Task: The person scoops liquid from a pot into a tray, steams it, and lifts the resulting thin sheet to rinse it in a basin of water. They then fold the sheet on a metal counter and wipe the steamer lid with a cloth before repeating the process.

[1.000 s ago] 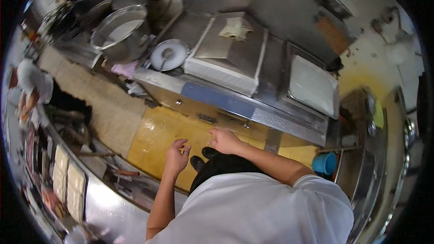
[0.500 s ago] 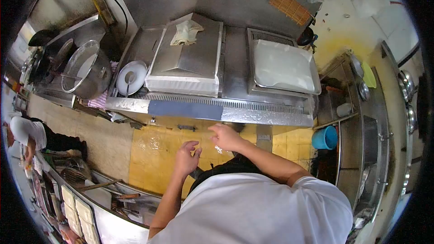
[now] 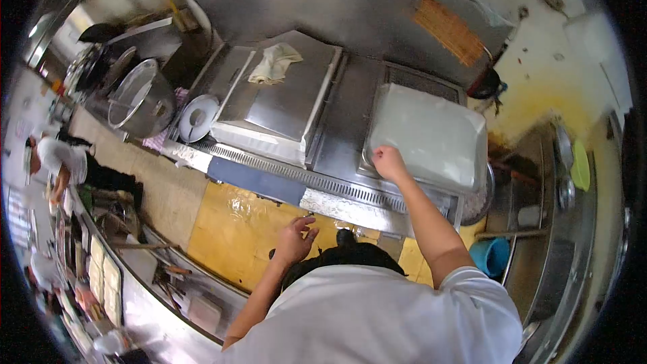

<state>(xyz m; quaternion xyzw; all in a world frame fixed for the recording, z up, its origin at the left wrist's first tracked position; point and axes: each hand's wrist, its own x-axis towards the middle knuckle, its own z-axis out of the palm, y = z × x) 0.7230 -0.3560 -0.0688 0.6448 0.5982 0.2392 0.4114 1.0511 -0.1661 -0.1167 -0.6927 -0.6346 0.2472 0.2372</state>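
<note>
My right hand [image 3: 389, 163] is curled at the near left part of a pale sheet-covered tray [image 3: 431, 131], which sits on the steel counter [image 3: 340, 118]. Its fingertips meet the tray's edge, and whatever they pinch is hidden. My left hand [image 3: 296, 240] hovers over the floor in front of the counter, loosely bent, fingers apart and holding nothing. To the left of the tray stands a peaked steel cover [image 3: 286, 98] with a crumpled cream cloth [image 3: 275, 64] on top.
A white plate with a ladle [image 3: 198, 118] and a large steel pot [image 3: 143, 99] are at the left. A blue bucket [image 3: 489, 257] stands below at right. A co-worker [image 3: 67, 162] bends over the bench at far left. The yellow floor [image 3: 236, 229] looks wet.
My right hand has reached forward and right from in front of my body to the tray's near edge. My left hand stays low, shifted slightly right. The view has turned.
</note>
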